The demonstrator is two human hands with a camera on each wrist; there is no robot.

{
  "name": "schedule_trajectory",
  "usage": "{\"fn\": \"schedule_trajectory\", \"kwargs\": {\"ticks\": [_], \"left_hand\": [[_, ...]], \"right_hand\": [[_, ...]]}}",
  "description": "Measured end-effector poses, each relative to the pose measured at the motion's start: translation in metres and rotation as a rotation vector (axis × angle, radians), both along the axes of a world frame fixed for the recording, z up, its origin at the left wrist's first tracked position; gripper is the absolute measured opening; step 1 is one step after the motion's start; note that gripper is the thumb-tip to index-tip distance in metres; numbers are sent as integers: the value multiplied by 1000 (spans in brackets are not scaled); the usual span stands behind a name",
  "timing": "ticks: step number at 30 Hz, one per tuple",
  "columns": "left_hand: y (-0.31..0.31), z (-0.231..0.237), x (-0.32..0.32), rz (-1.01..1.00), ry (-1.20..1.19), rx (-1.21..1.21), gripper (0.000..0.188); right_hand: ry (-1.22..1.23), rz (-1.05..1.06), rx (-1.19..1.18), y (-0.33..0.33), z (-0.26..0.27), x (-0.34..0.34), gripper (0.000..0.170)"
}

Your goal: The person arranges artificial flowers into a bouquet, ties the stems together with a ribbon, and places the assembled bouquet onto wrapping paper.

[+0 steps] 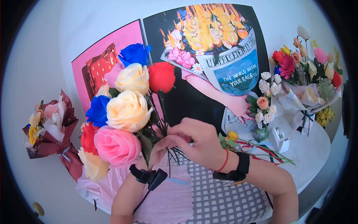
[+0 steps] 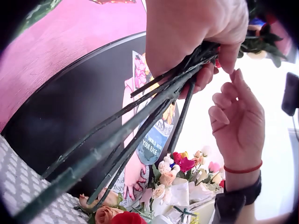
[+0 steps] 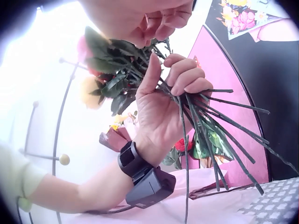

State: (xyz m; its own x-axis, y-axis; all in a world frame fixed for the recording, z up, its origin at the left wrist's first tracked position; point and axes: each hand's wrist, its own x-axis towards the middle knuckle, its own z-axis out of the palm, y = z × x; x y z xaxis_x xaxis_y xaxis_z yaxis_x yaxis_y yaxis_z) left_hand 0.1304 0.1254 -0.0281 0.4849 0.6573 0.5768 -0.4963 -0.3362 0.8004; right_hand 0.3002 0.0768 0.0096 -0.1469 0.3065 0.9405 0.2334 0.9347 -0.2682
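My left hand (image 3: pixel 161 109) grips a bundle of dark green stems (image 2: pixel 154 107), its fingers curled round them below the blooms. The bouquet has a pink rose (image 1: pixel 117 147), several cream roses (image 1: pixel 128 111), blue roses (image 1: pixel 97 111) and a red rose (image 1: pixel 162 77) standing out on its right. Bare stem ends fan out beneath the fist. My right hand (image 1: pixel 199 140) is close beside the stems, just above the left grip, with curled fingers and its thumb tip near its index fingertip. I cannot tell whether a stem is pinched there.
Pink wrapping (image 1: pixel 167 201) and a checkered cloth (image 1: pixel 227 196) cover the table front. A maroon-wrapped bouquet (image 1: pixel 56 138) stands left. To the right are a small glass vase (image 1: pixel 260 133), a white tape dispenser (image 1: pixel 279 140), loose ribbons (image 1: pixel 261 149) and a large bouquet (image 1: pixel 307 86). Paintings (image 1: pixel 164 41) stand behind.
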Motion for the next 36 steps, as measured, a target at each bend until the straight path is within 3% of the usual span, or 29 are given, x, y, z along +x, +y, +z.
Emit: {"fn": "schedule_trajectory", "kwargs": {"ticks": [2,3,7,12,13,17,18,22,23,24,26,27,28,29,30,31,32,34,35,36], "left_hand": [[8,-11,-7,16,-27,-59,32],[12,-12,-11,-70,-3,-45,27],[18,-21,-13,10,-84,-41,21],[0,-39,-49,86,-41,23,21],[5,-35,-45,110,-38,38,21],[6,-28,-25,233,-49,99,20],[-16,-37,-73,274,-56,114,20],[-38,-78,-88,411,-65,174,20],[-42,-86,-96,424,-58,185,20],[-43,-88,-98,428,-48,195,20],[-42,-101,-95,416,-19,213,20],[-57,-137,-123,408,-4,222,20],[-78,-181,-162,402,11,231,20],[-87,-203,-182,401,26,239,20],[-82,-196,-178,404,39,246,20],[-77,-188,-172,410,53,253,20],[-72,-177,-163,418,65,260,20],[-60,-154,-139,436,90,275,20],[-54,-143,-127,446,101,280,20],[-49,-133,-117,458,114,286,20]], "right_hand": [[-75,-47,174,-2,2,-7,12],[-85,-19,115,-4,3,-11,17],[-30,-9,92,2,4,-20,18],[-31,245,-329,7,3,-17,15],[-56,172,-256,8,1,-14,14],[73,303,-259,12,-16,-9,20],[43,285,-189,15,-19,-5,23],[51,427,-460,4,-20,10,24],[-101,244,-284,16,-28,12,27],[-102,237,-281,25,-37,10,27],[26,483,-415,35,-49,10,26],[139,415,-203,2,-17,4,24],[144,401,-199,17,-30,7,24],[132,477,-406,45,-54,9,25],[119,555,-614,60,-67,11,26],[223,407,-313,10,-30,3,28],[223,405,-312,15,-36,2,28],[425,483,-543,29,-54,-1,30],[285,408,-270,13,-38,2,27],[284,408,-271,8,-31,2,27]]}}
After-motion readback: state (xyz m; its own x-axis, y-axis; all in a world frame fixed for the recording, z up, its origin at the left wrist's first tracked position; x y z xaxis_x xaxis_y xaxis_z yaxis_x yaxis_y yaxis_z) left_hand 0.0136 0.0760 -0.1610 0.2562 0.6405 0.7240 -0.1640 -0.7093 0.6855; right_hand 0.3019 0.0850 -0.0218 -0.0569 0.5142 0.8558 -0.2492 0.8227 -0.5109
